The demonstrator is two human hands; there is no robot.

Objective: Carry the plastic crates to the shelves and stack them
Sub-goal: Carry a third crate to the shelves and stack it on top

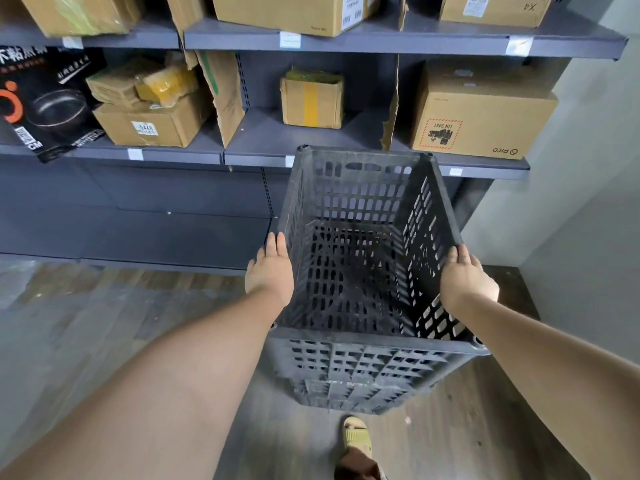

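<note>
Now both hands, left hand (272, 268) and right hand (465, 277), are gripping the dark slotted plastic crate (367, 258) by its side rims, carrying; grey metal shelves (346, 157) beyond fingertips, needing lowering to stack.

Both forearms are bare, with no sleeves, watch or bands in view down to the left hand (272, 270) and right hand (465, 278). No gloves or rings show. One foot wears a pale yellow, ridged slide sandal (356, 436); the bare leg above it is cut off, possibly in shorts.
</note>
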